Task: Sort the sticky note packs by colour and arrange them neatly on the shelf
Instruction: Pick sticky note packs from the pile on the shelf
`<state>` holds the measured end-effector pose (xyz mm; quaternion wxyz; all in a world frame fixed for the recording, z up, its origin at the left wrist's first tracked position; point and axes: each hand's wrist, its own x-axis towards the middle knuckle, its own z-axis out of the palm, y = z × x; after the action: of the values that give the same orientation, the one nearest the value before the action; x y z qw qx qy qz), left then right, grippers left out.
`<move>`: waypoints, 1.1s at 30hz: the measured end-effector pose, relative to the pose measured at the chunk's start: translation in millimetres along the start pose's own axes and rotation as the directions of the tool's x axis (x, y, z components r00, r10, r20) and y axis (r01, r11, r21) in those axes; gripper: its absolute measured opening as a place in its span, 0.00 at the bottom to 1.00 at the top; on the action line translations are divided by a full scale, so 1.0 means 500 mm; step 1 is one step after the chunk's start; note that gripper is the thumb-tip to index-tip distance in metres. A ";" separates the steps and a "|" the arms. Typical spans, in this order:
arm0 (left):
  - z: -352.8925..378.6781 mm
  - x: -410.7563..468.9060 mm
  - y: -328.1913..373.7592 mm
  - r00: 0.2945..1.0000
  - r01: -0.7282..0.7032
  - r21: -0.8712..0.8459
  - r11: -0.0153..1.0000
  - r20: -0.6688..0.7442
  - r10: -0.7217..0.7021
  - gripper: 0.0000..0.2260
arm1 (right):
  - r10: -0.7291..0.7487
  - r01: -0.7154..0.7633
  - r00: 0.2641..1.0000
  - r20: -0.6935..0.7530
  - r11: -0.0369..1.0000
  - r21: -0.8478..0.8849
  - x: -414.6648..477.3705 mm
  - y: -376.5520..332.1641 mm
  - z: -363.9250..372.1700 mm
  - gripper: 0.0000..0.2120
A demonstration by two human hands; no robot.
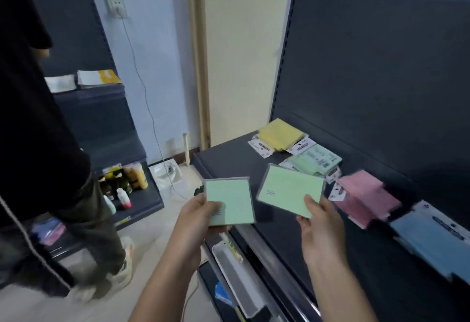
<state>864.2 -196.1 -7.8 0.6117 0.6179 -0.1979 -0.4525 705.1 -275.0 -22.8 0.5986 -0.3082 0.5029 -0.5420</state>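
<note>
Currently left hand (201, 216) pinches green pack (229, 200) just off shelf (229, 159) front edge; right hand (318, 227) grips second green pack (290, 189) above shelf front; on shelf: yellow pile (281, 133), green pile (315, 162), pink pile (366, 197), blue pile (429, 235), grouped but untidy; seemingly left: both held greens, squaring up.

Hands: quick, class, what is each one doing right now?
Left hand: grips a green sticky note pack, thumb on top.
Right hand: grips a second green pack, thumb on top.
</note>
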 end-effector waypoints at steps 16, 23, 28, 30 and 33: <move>0.348 0.402 0.079 0.883 -0.112 0.125 0.986 0.467 0.041 0.14 | -0.163 0.097 0.934 -0.317 0.972 -0.214 0.336 -0.058 0.054 0.15; 0.412 0.446 0.032 0.736 -0.567 0.399 0.721 0.638 0.227 0.13 | -0.295 0.072 0.907 -0.302 0.813 -0.577 0.336 -0.051 0.061 0.16; 0.420 0.451 0.004 0.602 -0.797 0.520 0.307 0.721 0.342 0.17 | -0.273 -0.019 0.925 -0.263 0.659 -0.751 0.326 -0.040 0.063 0.17; 0.422 0.451 -0.001 0.584 -0.812 0.519 0.269 0.736 0.343 0.18 | -0.300 -0.001 0.919 -0.255 0.647 -0.762 0.319 -0.037 0.063 0.18; 0.421 0.452 -0.012 0.535 -0.845 0.470 0.256 0.750 0.390 0.17 | -0.366 0.076 0.902 -0.229 0.657 -0.750 0.299 -0.038 0.064 0.22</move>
<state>809.5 -497.0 -51.7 0.3168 0.5445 -0.7609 -0.1553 714.6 -428.1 -35.9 0.2524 -0.4744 0.7341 -0.4152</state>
